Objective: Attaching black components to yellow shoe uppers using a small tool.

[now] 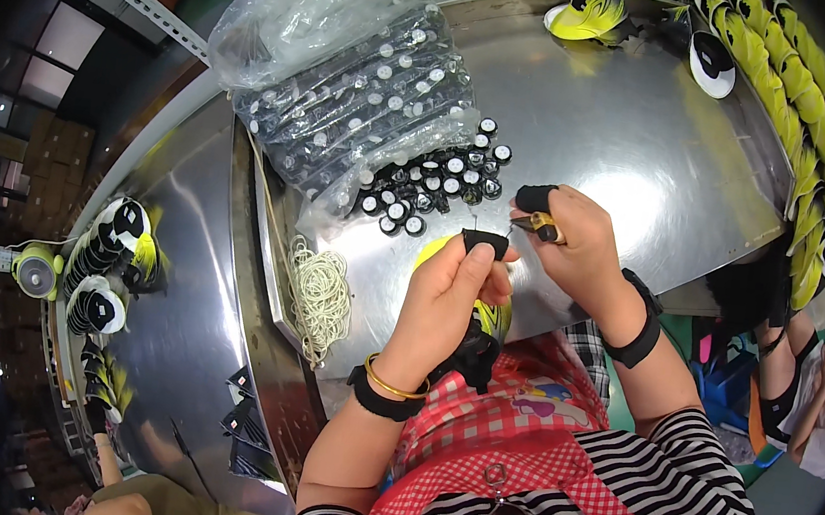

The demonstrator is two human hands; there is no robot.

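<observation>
My left hand (455,287) is closed in a pinch, with a black sleeve on one finger. What it pinches is hidden or too small to make out. Behind and below that hand shows a yellow and black shoe (494,318), mostly covered by my fingers. My right hand (575,239), also with a black finger sleeve, grips a small tool with a yellow and black handle (543,228). The tool's dark tip points toward my left hand, a short gap away. Just beyond both hands lies a loose pile of small black round pieces with white faces (430,184).
Clear plastic bags (371,82) of similar pieces lie behind the pile. A bundle of pale cord (320,293) rests at the metal table's left edge. A yellow shoe (589,17) stands at the back; stacked yellow uppers (801,97) line the right. Other people work nearby.
</observation>
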